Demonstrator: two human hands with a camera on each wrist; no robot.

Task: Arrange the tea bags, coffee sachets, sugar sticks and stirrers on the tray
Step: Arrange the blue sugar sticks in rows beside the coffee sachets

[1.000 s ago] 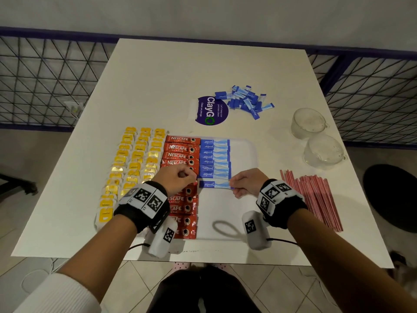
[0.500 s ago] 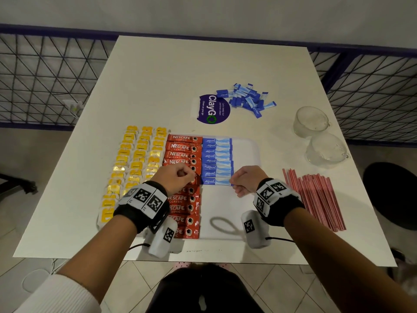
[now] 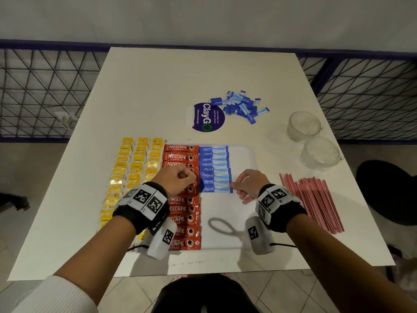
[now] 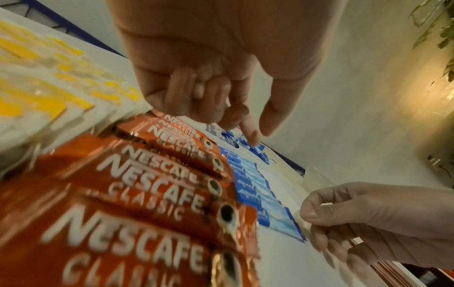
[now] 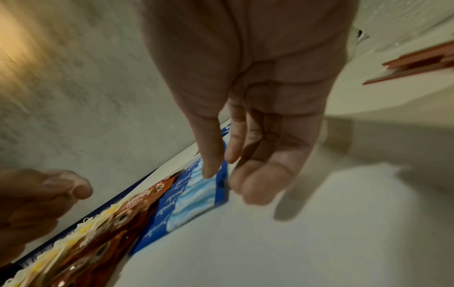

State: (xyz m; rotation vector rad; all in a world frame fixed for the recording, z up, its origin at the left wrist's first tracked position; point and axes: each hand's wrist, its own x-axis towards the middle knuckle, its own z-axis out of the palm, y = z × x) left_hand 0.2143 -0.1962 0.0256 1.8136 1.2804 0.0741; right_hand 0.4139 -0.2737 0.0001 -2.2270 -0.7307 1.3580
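Observation:
On the white tray (image 3: 244,159) lie yellow tea bags (image 3: 137,163), red coffee sachets (image 3: 180,154) and a column of blue sugar sticks (image 3: 214,161). The nearest sugar stick (image 3: 216,189) lies flush against that column. My right hand (image 3: 234,186) pinches its right end between thumb and forefinger, which the right wrist view shows on the sugar stick (image 5: 196,194). My left hand (image 3: 189,177) hovers curled over the coffee sachets beside the stick's left end; it holds nothing in the left wrist view (image 4: 255,132). Red stirrers (image 3: 313,199) lie on the table right of the tray.
A loose pile of sugar sticks (image 3: 241,106) sits behind the tray beside a purple round sticker (image 3: 208,117). Two upturned glass cups (image 3: 303,126) (image 3: 320,154) stand at the right, behind the stirrers. A cable loop (image 3: 222,227) lies on the tray's near part.
Both hands slid the nearest sugar stick away from me until it met the column. My left hand has let go of its left end.

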